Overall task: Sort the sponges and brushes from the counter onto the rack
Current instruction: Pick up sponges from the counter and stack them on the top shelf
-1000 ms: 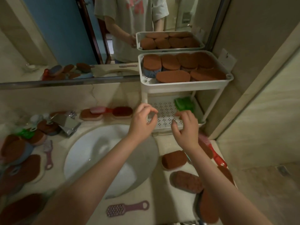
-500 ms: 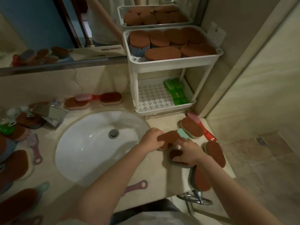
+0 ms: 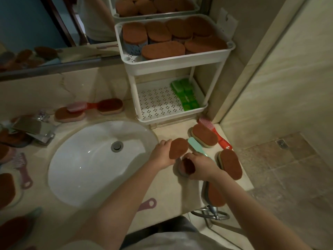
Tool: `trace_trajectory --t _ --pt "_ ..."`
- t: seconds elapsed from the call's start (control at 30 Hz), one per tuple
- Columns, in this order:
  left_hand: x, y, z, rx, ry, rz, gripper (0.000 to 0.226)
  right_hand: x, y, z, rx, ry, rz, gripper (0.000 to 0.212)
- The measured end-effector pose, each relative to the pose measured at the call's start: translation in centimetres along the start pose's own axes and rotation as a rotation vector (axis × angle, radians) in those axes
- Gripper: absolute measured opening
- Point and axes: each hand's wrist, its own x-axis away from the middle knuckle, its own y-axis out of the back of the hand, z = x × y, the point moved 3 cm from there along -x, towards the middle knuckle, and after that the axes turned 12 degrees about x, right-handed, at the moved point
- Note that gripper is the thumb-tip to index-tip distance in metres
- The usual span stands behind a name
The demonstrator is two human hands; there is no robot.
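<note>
My left hand [image 3: 161, 156] grips a brown oval sponge [image 3: 178, 147], tilted up off the counter to the right of the sink. My right hand [image 3: 200, 167] is closed on a second brown sponge [image 3: 187, 167] just below it. A teal brush [image 3: 195, 145] lies between the hands and another brown sponge [image 3: 204, 137]. The white two-tier rack [image 3: 173, 66] stands behind. Its top tier is packed with several brown sponges [image 3: 163, 49]. The lower tier holds green brushes [image 3: 186, 94] at its right side.
A red brush [image 3: 216, 133] and two more brown sponges [image 3: 230, 164] lie at the counter's right edge. The white sink [image 3: 97, 159] and chrome tap [image 3: 34, 127] are left. More sponges and brushes [image 3: 86, 108] sit behind and left of the sink. A pink brush handle [image 3: 146, 204] lies near.
Both hands dropped from the rack's lower tier to the counter right of the sink and closed on two brown sponges. The left one is now lifted and tilted.
</note>
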Motion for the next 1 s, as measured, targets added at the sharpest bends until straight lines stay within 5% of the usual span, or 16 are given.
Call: trace_trajectory --t 0.17,0.53,0.77,1.0 --pt "1.0 3.4 1.5 0.152 0.084 -0.106 0.089 -0.9 1.8 -0.2 -0.149 -0.029 -0.074 0.065" --pt "4.4 9.9 0.8 0.603 0.032 -0.389 0.077 -2.5 9.8 3.0 -0.454 -0.133 -0.643 0.060" --pt "6.6 14.2 -3.2 0.861 -0.117 -0.529 0.075 -2.3 15.2 7.1 -1.044 -0.108 -0.810 0.060" --pt "8.6 18.8 -6.4 0.944 -0.279 -0.612 0.091 -1.1 20.7 9.6 -1.126 -0.055 -1.037 0.056"
